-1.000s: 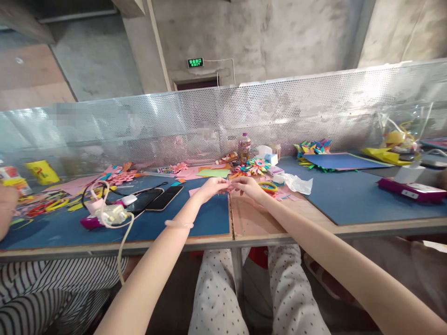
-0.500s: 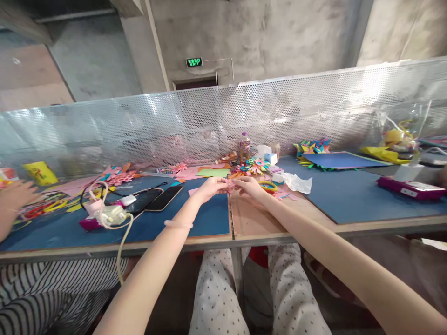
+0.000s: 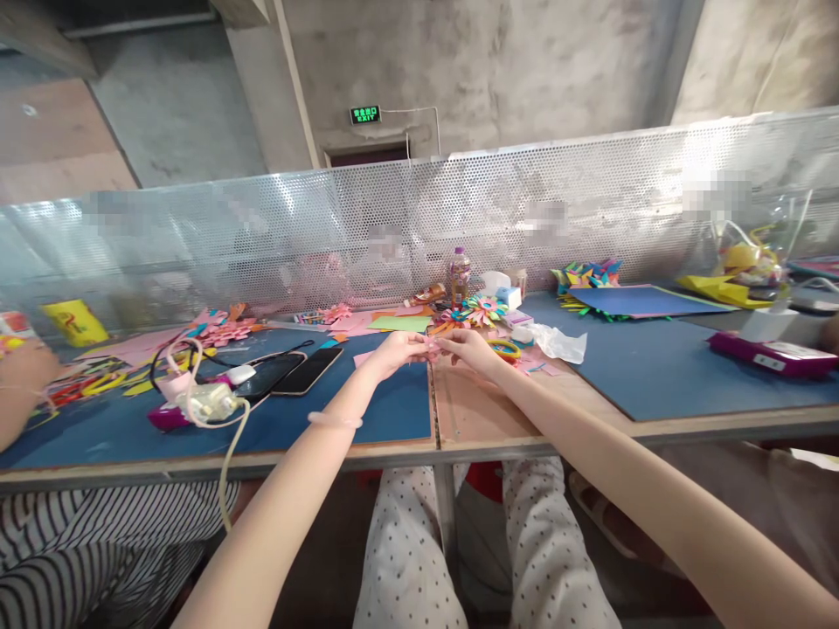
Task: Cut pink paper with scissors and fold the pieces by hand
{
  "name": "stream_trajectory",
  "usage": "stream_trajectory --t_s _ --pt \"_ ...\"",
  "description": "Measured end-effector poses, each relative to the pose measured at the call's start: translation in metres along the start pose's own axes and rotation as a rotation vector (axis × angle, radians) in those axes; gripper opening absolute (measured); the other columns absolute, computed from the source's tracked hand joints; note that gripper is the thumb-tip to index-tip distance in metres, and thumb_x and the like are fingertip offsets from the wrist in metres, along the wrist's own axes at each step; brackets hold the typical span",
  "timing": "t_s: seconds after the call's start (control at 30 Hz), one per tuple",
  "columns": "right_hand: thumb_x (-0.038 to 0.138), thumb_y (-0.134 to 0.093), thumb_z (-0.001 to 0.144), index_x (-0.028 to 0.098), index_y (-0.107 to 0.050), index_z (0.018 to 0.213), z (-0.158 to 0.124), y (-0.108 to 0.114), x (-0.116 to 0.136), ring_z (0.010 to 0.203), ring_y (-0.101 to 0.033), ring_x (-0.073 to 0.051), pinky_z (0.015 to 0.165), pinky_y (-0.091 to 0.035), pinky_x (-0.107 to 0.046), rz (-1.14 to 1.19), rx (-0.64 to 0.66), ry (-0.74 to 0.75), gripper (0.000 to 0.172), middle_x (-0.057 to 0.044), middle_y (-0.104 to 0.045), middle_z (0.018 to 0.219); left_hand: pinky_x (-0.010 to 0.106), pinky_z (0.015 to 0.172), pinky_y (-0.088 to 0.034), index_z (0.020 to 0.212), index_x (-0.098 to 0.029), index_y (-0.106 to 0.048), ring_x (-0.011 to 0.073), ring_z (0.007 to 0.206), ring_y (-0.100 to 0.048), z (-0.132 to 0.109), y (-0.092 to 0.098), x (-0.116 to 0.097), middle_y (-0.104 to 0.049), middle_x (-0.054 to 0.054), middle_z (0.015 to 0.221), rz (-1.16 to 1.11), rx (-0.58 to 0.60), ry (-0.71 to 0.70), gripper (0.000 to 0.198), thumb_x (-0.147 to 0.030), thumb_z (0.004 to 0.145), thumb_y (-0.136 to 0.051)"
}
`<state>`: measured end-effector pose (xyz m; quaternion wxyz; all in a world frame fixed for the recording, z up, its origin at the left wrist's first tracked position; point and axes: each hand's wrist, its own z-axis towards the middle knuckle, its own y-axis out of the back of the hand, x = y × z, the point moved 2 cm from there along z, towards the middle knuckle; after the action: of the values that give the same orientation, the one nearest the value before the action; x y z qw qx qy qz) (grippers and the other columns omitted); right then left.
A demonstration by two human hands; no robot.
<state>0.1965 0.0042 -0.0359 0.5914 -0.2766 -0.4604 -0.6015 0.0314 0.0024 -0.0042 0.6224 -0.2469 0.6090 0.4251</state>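
Observation:
My left hand (image 3: 398,351) and my right hand (image 3: 470,349) meet over the seam in the table, fingertips close together. Between them they pinch a small piece of pink paper (image 3: 433,346), mostly covered by the fingers. Just behind lie a light green paper sheet (image 3: 401,323) and pink paper (image 3: 354,324). Paper flowers with many-coloured petals (image 3: 485,310) sit beyond my right hand. Yellow-handled scissors (image 3: 504,350) rest beside my right wrist, partly hidden by it. Pink scraps (image 3: 543,368) are scattered near them.
Left of me are a phone (image 3: 308,372), a power strip with cables (image 3: 213,404) and a co-worker's hand (image 3: 26,380). A drink bottle (image 3: 460,276) stands behind. Crumpled clear plastic (image 3: 560,343), blue sheets (image 3: 646,300) and a purple box (image 3: 773,354) lie rightward. A perforated metal screen (image 3: 294,236) closes the back.
My hands stay in nearly the same place, still on the pink paper. At the far left, the co-worker's hand has shifted slightly.

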Motion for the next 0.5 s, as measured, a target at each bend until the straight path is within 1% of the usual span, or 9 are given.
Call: stream_trajectory --t_s 0.1,0.23,0.33,0.5 --pt "0.046 -0.059 0.072 0.013 -0.066 0.082 -0.0005 0.0 0.0004 0.06 -0.052 -0.01 0.044 -0.043 -0.017 -0.013 -0.006 0.032 0.035 -0.004 -0.062 0.073 0.031 0.075 -0.044 0.084 -0.007 -0.065 0.0179 0.074 -0.064 -0.0007 -0.0009 -0.0006 -0.069 0.013 0.083 -0.014 0.001 -0.001 0.03 -0.029 0.065 -0.072" --pt "0.047 -0.06 0.071 0.013 -0.066 0.082 -0.0006 0.0001 0.0011 0.063 -0.053 -0.01 0.044 -0.042 -0.017 -0.018 -0.007 0.039 0.035 -0.004 -0.062 0.075 0.031 0.074 -0.044 0.084 -0.007 -0.065 0.0179 0.075 -0.064 -0.001 -0.0013 -0.0017 -0.069 0.013 0.084 -0.006 -0.003 -0.007 0.031 -0.03 0.065 -0.072" --pt "0.046 -0.06 0.072 0.013 -0.066 0.081 -0.0001 0.0002 0.0012 0.064 -0.054 -0.011 0.044 -0.043 -0.018 0.015 -0.015 0.013 0.035 -0.005 -0.062 0.076 0.031 0.075 -0.044 0.087 -0.008 -0.066 0.0182 0.076 -0.064 -0.001 -0.001 -0.0025 -0.069 0.013 0.085 0.007 0.0 0.003 0.03 -0.03 0.067 -0.07" --pt "0.041 -0.058 0.073 0.012 -0.063 0.073 0.0 -0.0007 0.001 0.062 -0.055 -0.012 0.042 -0.043 -0.018 0.097 -0.035 -0.053 0.029 -0.005 -0.059 0.068 0.033 0.079 -0.044 0.088 -0.008 -0.066 0.0186 0.078 -0.065 -0.0015 -0.0018 -0.0037 -0.069 0.013 0.086 0.003 -0.003 0.021 0.03 -0.028 0.067 -0.07"
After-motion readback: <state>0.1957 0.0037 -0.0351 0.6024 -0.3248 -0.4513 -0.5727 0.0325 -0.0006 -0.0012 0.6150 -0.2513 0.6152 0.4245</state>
